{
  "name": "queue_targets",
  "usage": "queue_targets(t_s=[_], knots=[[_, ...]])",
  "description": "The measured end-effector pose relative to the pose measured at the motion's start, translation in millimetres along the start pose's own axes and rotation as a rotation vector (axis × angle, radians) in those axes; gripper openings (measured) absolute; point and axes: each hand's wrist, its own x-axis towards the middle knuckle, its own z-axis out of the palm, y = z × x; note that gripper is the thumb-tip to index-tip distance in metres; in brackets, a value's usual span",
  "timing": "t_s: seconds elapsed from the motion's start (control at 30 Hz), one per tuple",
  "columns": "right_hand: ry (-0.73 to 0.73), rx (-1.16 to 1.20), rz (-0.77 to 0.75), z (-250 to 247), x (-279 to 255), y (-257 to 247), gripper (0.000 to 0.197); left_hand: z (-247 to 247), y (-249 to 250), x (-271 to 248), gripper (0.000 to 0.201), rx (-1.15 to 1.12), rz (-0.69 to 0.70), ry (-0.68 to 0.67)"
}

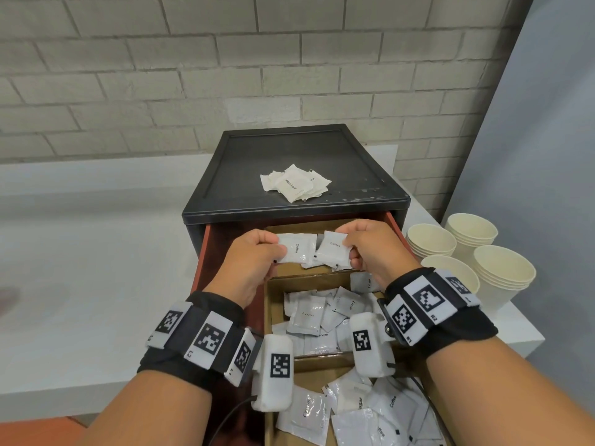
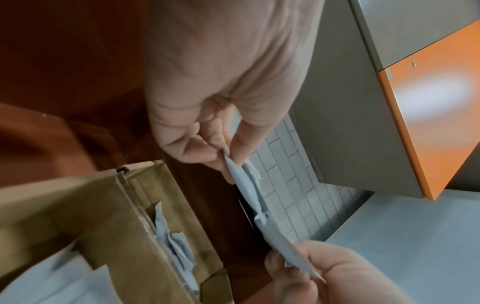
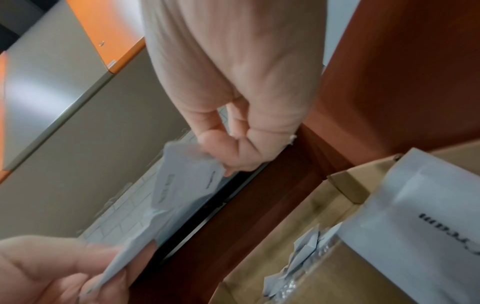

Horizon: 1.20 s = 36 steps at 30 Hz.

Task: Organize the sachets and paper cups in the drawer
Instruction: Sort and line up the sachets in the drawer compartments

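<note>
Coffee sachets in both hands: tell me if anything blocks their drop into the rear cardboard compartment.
Nothing visible does. The coffee sachets hang directly above the rear compartment, held by the left hand and right hand.

Office break or coffee corner: white counter (image 1: 96, 252) against painted brick wall (image 1: 161, 75), stacked paper cups (image 1: 467, 239), coffee, cream and sugar sachets (image 1: 294, 185), grey-orange cabinets (image 2: 428, 102).

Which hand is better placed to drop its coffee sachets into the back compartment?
Left, slightly: the left hand holds its coffee sachets over the back compartment; the right hand sits nearer its right edge.
</note>
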Motion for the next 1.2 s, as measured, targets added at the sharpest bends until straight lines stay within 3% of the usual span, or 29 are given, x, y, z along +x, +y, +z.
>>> queue_targets(t_s=[0.27, 0.37, 0.47, 0.53, 0.6, 0.7, 0.8, 0.9, 0.97, 1.07, 1.2], knots=[[0.077, 0.065, 0.077, 1, 3, 2, 0.025, 0, 0, 1, 0.020, -0.032, -0.002, 0.020], [0.127, 0.097, 0.073, -3, 5, 5, 0.038, -1, 0, 1, 0.022, -0.057, -0.014, 0.032], [-0.029, 0.127, 0.061, -2, -1, 4, 0.045, 1, 0, 1, 0.022, -0.053, -0.028, 0.004], [-0.172, 0.016, 0.020, 6, -6, 4, 0.045, 2, 1, 0, 0.022, -0.032, -0.047, -0.052], [-0.221, -0.091, -0.042, 14, -7, 6, 0.044, 4, 1, -1, 0.022, -0.032, -0.074, -0.116], [-0.117, -0.086, -0.087, 17, -3, 9, 0.045, 6, -1, -1, 0.022, -0.061, -0.069, -0.139], [-0.018, 0.011, 0.023, 8, 0, 7, 0.054, 5, -2, 1, 0.016, -0.086, -0.059, -0.101], [-0.069, 0.013, 0.111, 0, -7, -4, 0.044, 5, -3, 1, 0.013, -0.038, -0.080, -0.118], [-0.088, -0.006, 0.111, -5, -17, -13, 0.038, 7, -2, -2, 0.011, 0.007, -0.098, -0.163], [-0.096, -0.041, -0.026, -17, -34, -24, 0.028, 13, -3, -13, 0.008, 0.093, -0.121, -0.276], [-0.124, -0.146, -0.122, -56, -61, -41, 0.016, 28, -5, -35, 0.010, 0.362, -0.185, -0.600]])
